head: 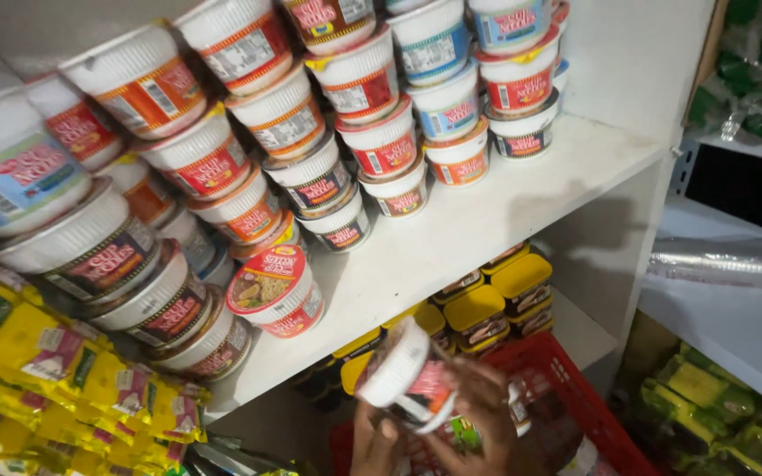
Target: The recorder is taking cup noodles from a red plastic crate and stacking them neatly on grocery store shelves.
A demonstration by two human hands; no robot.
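Resting between both hands low in the view, a white noodle cup [406, 370] with red and dark printing lies tilted, its white base turned up and to the left, just below the front edge of the white shelf [487, 220]. The right hand [484, 414] wraps its fingers around the cup's lid end, gripping it from the right. The left hand [374, 443] sits under the cup with fingers curled up toward it; whether it truly grips or only supports cannot be told. Behind the hands stands a red plastic basket [575, 388]. On the shelf above, rows of stacked noodle cups [310, 159] lean on their sides, one red-lidded cup [277, 291] nearest the edge. Yellow-lidded tubs [496, 295] fill the lower shelf, and yellow packets [63, 370] crowd the left.
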